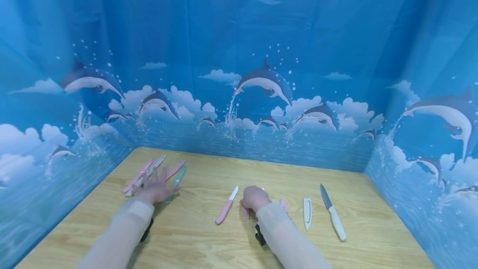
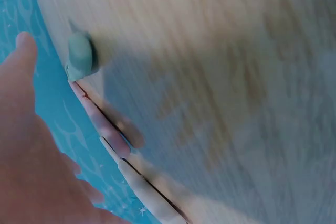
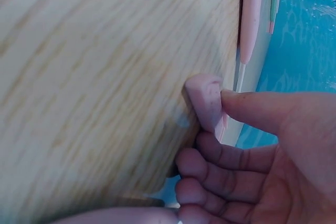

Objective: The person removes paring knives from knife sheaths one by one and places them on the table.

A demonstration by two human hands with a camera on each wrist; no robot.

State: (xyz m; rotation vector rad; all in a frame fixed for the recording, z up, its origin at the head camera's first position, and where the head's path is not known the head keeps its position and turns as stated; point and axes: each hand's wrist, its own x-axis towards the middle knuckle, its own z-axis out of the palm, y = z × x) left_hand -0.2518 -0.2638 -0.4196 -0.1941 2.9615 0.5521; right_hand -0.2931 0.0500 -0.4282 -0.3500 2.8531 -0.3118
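My right hand point(image 1: 255, 198) is low over the middle of the table. In the right wrist view its thumb and index finger pinch a pink knife sheath point(image 3: 203, 100) by its sides, and the other fingers curl beneath. A pink-handled knife point(image 1: 225, 209) lies just left of that hand. Another pink piece point(image 1: 284, 205) is partly hidden behind the right wrist. My left hand point(image 1: 154, 189) has its fingers spread over a group at the left: a teal knife-shaped piece point(image 1: 179, 177), a pink one point(image 1: 177, 169), a white one point(image 1: 158, 162) and another pink one point(image 1: 137, 176), partly covered.
To the right lie a white sheath point(image 1: 307, 213) and a white-handled knife point(image 1: 334, 215) with a dark bare blade, pointing away. The wooden table point(image 1: 201, 244) is bordered at its back and sides by a blue dolphin-print curtain point(image 1: 209, 132).
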